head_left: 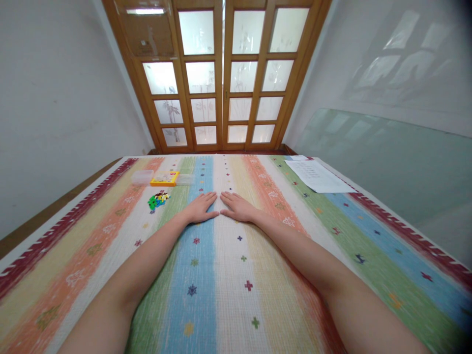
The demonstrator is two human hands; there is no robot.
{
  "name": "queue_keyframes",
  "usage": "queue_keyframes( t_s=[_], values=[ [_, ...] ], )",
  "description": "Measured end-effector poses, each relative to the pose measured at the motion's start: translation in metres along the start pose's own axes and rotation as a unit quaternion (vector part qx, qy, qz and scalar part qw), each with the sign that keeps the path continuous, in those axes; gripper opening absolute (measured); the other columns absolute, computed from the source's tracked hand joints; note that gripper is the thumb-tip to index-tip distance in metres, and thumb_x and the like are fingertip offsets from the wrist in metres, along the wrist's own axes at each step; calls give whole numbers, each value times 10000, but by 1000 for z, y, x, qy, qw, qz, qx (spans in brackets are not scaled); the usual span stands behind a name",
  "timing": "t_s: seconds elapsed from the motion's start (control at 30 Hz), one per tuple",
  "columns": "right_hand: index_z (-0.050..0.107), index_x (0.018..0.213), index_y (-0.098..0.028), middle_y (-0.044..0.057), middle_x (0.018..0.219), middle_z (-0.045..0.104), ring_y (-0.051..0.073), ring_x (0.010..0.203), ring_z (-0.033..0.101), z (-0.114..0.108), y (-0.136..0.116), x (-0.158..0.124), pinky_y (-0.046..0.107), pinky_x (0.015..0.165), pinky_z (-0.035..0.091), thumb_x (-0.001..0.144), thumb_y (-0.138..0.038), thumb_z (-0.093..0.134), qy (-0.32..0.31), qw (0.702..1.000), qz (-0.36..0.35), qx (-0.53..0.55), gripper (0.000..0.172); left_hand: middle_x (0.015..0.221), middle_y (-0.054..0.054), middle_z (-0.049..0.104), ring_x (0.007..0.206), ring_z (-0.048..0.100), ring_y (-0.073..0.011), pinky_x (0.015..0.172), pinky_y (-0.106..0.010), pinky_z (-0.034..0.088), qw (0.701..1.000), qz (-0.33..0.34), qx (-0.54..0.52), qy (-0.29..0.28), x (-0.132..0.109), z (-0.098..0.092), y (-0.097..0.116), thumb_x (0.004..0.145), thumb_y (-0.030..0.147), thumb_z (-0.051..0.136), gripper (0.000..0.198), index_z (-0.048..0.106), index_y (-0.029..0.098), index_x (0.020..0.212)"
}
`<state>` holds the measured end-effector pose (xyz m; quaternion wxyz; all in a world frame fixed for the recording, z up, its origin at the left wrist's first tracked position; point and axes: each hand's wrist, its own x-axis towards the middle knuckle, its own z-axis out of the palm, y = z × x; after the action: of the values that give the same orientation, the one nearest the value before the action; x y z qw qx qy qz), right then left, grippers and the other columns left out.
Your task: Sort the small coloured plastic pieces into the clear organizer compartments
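Observation:
My left hand (201, 208) lies flat on the blue stripe of the tablecloth, palm down, fingers stretched out and holding nothing. Beside it, my right hand (236, 206) rests flat in the same way on the white stripe, its thumb tip close to the left thumb. Left of my left hand is a small pile of coloured plastic pieces (158, 200), green, blue, yellow, white and dark red, too small to tell their exact kind. Behind the pile lies a yellow-framed box (164, 178) with a clear plastic part (143, 177) at its left and another clear part (185, 179) at its right.
A striped cloth (191, 314) covers the table. Printed white sheets (319, 176) lie at the far right. Past the far edge stand wooden doors (222, 78) with glass panes. A pale glass panel (387, 162) is along the right wall.

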<state>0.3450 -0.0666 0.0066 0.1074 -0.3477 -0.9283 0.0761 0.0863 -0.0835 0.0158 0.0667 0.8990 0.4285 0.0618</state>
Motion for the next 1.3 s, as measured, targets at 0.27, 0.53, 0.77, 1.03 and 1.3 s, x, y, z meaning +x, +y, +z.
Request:
queue_keyframes(
  t_s=[0.27, 0.53, 0.77, 1.03, 1.3],
  values=[
    [316, 1648, -123, 173, 1689, 287, 311, 1580, 258, 1, 0, 1, 511, 1289, 222, 1020, -706, 346, -5, 1000, 0, -4, 857, 1722, -133, 222, 1604, 207, -299, 1300, -458, 160, 1000, 1, 2, -1, 0, 1, -1, 976, 744, 373, 892, 295, 162, 1647],
    [322, 1649, -142, 160, 1687, 298, 310, 1576, 272, 2, 1, 1, 508, 1285, 232, 1015, -707, 355, -2, 1000, 2, -5, 849, 1720, -138, 225, 1603, 211, -300, 1304, -472, 157, 1000, 1, -2, 1, 1, 2, -2, 975, 738, 383, 898, 304, 144, 1643],
    [334, 1644, -136, 167, 1683, 304, 316, 1572, 279, 3, 2, 2, 510, 1284, 231, 1013, -708, 359, -2, 1000, 3, -5, 852, 1720, -131, 233, 1602, 215, -297, 1300, -469, 169, 1000, 2, 0, 3, 1, 3, -3, 974, 742, 378, 892, 304, 158, 1644],
    [345, 1638, -124, 177, 1681, 307, 320, 1570, 282, 0, 0, 1, 495, 1283, 229, 1016, -700, 364, -4, 1000, 5, -4, 848, 1719, -129, 234, 1601, 219, -295, 1300, -472, 166, 1000, 0, -2, 1, 0, 1, -1, 974, 734, 391, 877, 306, 175, 1644],
    [337, 1645, -152, 156, 1687, 299, 319, 1572, 278, -2, -2, 0, 505, 1278, 241, 1014, -696, 371, -5, 1000, 7, -5, 833, 1719, -133, 230, 1601, 217, -304, 1298, -482, 162, 1000, -3, -11, 0, 0, 0, 0, 970, 748, 382, 891, 303, 173, 1646]
  ],
)
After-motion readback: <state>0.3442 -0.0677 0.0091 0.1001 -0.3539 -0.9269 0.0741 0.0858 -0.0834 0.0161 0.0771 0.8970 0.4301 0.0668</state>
